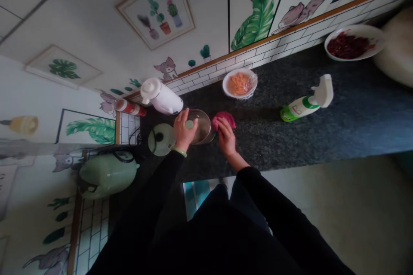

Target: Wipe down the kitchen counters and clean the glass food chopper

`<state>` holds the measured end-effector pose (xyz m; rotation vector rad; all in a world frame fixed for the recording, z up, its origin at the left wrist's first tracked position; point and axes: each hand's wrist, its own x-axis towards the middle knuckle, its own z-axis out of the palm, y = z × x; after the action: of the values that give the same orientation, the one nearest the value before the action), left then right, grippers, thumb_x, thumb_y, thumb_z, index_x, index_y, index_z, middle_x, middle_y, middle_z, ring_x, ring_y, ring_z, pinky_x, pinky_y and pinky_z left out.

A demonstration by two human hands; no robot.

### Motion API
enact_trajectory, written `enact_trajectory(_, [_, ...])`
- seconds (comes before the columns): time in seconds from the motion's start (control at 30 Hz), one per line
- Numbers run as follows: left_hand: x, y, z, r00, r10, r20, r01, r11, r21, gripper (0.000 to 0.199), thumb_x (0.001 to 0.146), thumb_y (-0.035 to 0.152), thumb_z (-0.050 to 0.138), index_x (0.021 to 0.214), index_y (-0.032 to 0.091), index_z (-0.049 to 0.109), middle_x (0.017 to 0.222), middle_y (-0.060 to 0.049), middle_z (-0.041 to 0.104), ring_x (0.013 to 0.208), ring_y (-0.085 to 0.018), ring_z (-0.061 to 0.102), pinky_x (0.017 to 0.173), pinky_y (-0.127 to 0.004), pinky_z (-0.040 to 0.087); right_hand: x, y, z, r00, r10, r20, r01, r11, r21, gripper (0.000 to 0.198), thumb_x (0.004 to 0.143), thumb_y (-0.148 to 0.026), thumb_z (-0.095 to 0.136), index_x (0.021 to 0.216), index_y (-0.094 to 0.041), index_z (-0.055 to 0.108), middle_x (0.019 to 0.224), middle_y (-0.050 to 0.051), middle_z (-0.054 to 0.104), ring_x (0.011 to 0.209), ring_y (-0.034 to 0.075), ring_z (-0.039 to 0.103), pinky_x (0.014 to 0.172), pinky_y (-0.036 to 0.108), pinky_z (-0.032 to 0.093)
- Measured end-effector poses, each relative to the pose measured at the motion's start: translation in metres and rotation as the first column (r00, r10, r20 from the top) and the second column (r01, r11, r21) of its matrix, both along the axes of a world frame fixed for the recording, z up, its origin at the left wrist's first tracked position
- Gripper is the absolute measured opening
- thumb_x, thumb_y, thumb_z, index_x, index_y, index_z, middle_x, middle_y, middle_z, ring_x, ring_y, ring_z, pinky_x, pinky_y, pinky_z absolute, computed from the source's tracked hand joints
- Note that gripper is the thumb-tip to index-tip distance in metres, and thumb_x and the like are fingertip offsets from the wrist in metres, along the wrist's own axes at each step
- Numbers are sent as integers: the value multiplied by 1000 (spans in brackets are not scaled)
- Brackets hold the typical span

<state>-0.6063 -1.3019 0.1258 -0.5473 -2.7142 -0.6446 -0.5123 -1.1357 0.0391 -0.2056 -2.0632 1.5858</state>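
clutching cloth [229, 118], right hand [227, 138] palm-down

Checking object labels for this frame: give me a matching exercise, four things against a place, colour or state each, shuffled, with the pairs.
Things:
1. Pink cloth
2. Spray bottle
3. Bowl near the tiled wall
4. Glass lid

Place, colour or state:
A. Holds orange food
B. At the left hand
C. Green and white
D. At the fingers of the right hand

Pairs: 1-D, 2-C, 3-A, 4-B
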Motion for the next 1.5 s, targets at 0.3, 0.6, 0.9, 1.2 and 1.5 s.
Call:
enact_trajectory(0.3, [18,-26,2,951,248,186,-244,969,-45,88,89,69,59,154,10,46,152,-29,49,147,-42,45,119,-61,38,19,8,-13,907,-103,408,234,929,-286,41,91,-40,46,104,-13,74,104,14,77,98,28,69,96,42,55])
enact_trajectory(0.6, [6,-38,16,992,-115,47,122,972,-200,76,93,63,59,152,18,51,143,-21,55,134,-35,56,117,-53,43,-8,-49,23,998,39,53,-14,917,-399,38,98,-37,46,124,-21,70,131,11,71,126,23,63,116,39,44])
enact_trajectory(0.9, [8,-36,14,995,-87,55,98,964,-247,64,101,57,44,154,21,50,144,-17,55,135,-31,56,117,-47,44,-17,-55,-15,976,9,218,102,862,-496,33,96,-33,49,117,-21,72,127,11,72,124,25,62,116,44,45])
enact_trajectory(1.2, [9,-34,15,994,-64,93,85,965,-247,67,102,60,39,156,20,47,147,-17,52,138,-31,53,120,-47,41,-25,-44,-8,967,70,244,59,872,-486,33,97,-32,51,117,-19,74,124,12,72,120,26,64,113,44,48])
enact_trajectory(1.5, [11,-29,15,997,-30,76,46,975,-219,68,103,60,38,157,20,47,148,-18,52,139,-31,52,121,-47,39,47,-86,28,989,112,93,-70,924,-375,52,108,-41,37,156,-28,48,163,6,46,154,23,37,130,49,30])
